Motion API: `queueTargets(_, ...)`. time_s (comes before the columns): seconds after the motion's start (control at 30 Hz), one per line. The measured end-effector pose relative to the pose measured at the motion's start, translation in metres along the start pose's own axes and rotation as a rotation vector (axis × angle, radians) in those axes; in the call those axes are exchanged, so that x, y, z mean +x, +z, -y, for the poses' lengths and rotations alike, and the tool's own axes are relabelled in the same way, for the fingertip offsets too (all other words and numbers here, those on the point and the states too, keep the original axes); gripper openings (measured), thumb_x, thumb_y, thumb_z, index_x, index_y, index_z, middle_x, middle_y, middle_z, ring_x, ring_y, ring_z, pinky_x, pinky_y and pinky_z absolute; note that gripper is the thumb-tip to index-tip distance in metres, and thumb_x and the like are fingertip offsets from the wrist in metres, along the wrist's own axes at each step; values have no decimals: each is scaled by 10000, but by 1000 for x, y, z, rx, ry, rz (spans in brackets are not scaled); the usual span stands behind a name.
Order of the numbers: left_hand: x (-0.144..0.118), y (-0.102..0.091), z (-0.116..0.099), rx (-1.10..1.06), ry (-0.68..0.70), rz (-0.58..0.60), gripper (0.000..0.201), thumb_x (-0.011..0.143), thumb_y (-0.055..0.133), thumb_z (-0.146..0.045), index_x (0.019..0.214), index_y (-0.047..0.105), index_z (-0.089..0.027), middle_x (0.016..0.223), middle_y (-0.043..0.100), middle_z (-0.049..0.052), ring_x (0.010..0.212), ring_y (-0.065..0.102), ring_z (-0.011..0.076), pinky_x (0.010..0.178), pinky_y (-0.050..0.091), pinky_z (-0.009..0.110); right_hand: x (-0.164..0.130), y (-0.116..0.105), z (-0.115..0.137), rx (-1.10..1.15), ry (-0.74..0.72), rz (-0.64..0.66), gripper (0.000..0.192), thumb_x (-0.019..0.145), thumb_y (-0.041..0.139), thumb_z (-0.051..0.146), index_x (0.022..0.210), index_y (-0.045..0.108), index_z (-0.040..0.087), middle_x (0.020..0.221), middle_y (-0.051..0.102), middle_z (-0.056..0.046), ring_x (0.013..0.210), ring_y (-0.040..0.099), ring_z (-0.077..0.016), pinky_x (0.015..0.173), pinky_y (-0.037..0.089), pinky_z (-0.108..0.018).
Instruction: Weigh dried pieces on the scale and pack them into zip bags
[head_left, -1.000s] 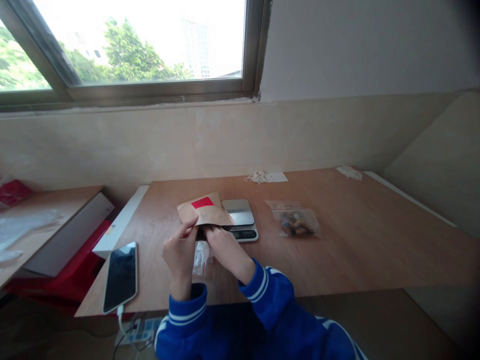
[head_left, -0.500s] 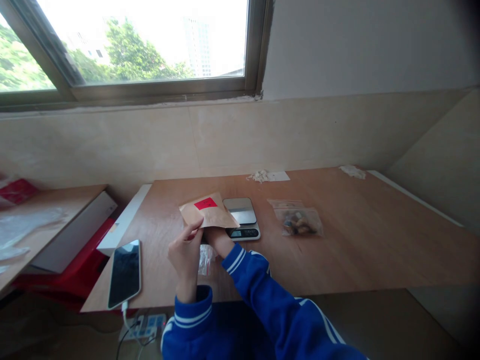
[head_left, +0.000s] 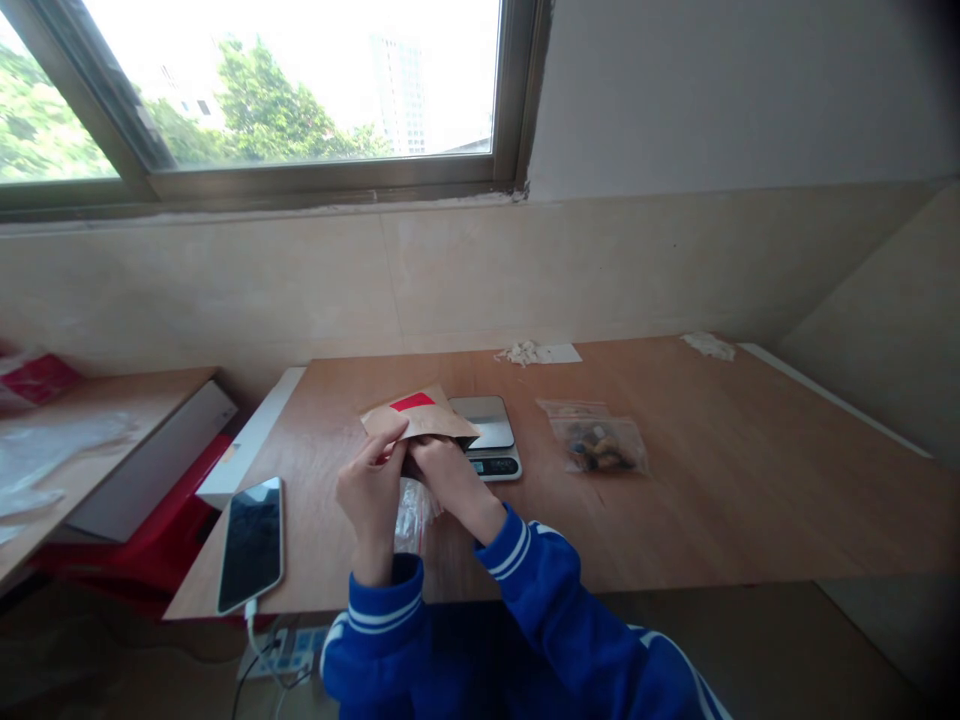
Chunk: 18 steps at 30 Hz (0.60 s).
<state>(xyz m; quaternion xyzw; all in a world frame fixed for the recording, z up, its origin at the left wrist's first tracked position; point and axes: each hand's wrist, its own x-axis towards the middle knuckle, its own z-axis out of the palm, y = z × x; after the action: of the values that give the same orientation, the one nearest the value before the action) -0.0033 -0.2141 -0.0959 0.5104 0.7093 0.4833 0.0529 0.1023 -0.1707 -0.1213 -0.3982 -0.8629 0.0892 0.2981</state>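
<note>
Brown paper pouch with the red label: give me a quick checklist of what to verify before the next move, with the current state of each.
1. Brown paper pouch gripped by both hands: ok, left hand pinches its near edge, right hand is at its mouth.
2. Pouch held clear of the table: ok, it is lifted above the surface.
3. Pouch contents: cannot tell, the inside is hidden.
4. Digital scale platform free: ok where visible, though the pouch hides its left part.
5. Scale reading: cannot tell, display too small.
6. Clear bag of items out of the way: ok, it lies right of the scale, untouched.
</note>
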Motion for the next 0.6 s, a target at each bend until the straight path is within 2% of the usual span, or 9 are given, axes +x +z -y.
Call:
queueTargets(0.13,11,1,-8,-68,54,38,206,834,664,-255,996,775,-318,944,760,-7,766,698,167,680,457,270,-6,-24,7,41,7,-87,154,899,566,98,953,688,176,1034,705,-90,1043,615,-254,939,504,-408)
queueTargets(0.27,19,2,-7,-51,92,15,205,859,632,-264,1006,768,-306,1001,751,3,754,685,157,674,460,263,-11,-34,6,188,-6,-198,200,878,556,44,849,668,207,893,683,-24,915,591,-209,864,506,-356)
queueTargets(0.4,23,2,-5,-55,140,43,211,865,619,-264,1015,765,-296,1034,745,15,749,682,156,679,472,264,-17,-33,-1,179,-73,-205,181,905,557,74,923,672,212,957,691,-31,963,586,-221,877,504,-378)
queueTargets(0.6,23,3,-10,-8,94,33,205,856,638,-262,1000,770,-324,994,747,-7,711,680,149,658,463,269,-28,-18,-7,37,-93,-287,225,973,473,141,1053,671,212,1119,669,-71,1092,552,-252,948,497,-430)
